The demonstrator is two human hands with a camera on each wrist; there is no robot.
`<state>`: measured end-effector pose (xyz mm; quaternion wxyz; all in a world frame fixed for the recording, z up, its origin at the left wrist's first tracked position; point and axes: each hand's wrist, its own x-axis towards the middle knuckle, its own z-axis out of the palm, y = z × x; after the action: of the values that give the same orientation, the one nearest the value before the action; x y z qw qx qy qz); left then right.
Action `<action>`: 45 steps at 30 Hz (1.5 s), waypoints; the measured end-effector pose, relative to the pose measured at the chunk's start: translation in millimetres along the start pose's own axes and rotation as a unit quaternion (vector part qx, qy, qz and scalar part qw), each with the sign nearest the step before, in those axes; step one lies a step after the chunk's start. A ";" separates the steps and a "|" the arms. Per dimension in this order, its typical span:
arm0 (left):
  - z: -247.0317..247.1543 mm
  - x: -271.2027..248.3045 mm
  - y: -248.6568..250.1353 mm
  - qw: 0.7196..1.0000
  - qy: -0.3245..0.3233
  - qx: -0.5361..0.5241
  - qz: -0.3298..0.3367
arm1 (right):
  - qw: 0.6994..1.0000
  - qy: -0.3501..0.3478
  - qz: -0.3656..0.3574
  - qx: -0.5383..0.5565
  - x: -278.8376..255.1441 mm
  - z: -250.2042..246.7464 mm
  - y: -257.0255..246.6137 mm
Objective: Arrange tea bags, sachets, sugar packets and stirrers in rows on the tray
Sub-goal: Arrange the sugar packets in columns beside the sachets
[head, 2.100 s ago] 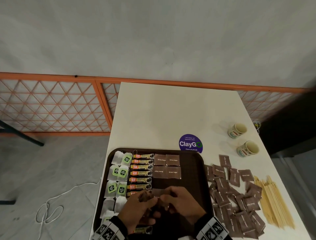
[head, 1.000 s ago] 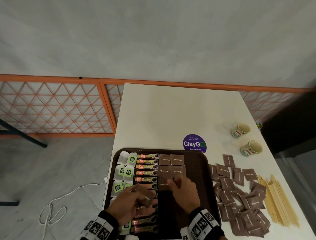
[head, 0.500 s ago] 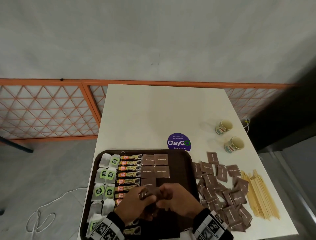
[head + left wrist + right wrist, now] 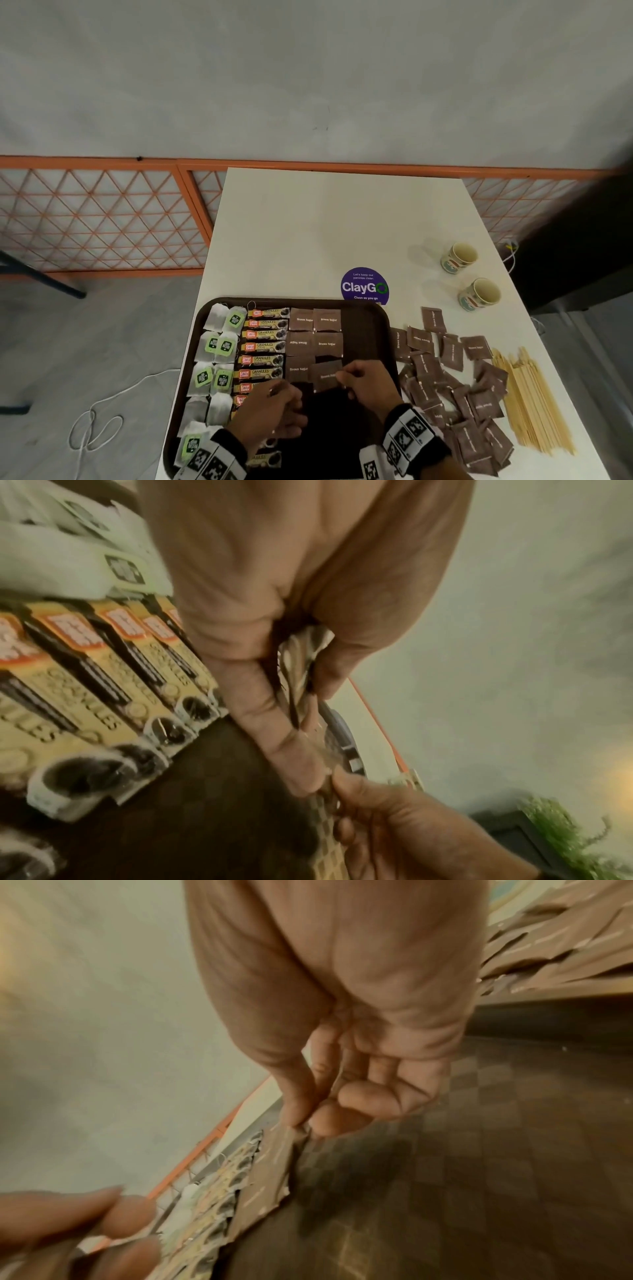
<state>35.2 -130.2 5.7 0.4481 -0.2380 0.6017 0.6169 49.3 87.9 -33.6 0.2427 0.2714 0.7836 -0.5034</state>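
The right hand (image 4: 368, 383) pinches a sugar packet (image 4: 326, 376) by its near-right corner, so the packet lies ahead-left of the grip, tilted over the tray (image 4: 373, 329), the left hand (image 4: 270, 416) clutching spare packets.

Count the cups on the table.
2. One cup lies on its side near the table's far right edge; the other cup lies just nearer, beside the loose sugar packets. None seem hidden.

An office pantry — the ClayGo sticker (image 4: 364, 286) on the table (image 4: 325, 233) reads "keep our pantries clean".
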 end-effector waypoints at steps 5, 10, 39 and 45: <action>-29.2 -5.6 0.9 0.998 0.008 -0.067 -0.011 | 0.998 0.057 0.038 -0.011 13.2 4.5 5.0; -43.9 -7.8 3.9 0.992 0.009 -0.126 -0.016 | 0.995 0.088 0.044 -0.018 16.3 9.5 4.7; -103.2 -23.1 -5.9 0.949 -0.058 0.298 0.083 | 0.998 -0.023 0.002 -0.053 -39.9 47.1 -5.4; -106.4 -22.9 -2.3 0.947 -0.028 0.298 0.115 | 0.991 0.028 0.007 -0.132 -12.7 59.6 -2.9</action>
<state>22.0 -238.3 6.3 0.4412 -0.0054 0.7683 0.4637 63.0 29.8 -45.8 0.2582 0.2566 0.8477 -0.3858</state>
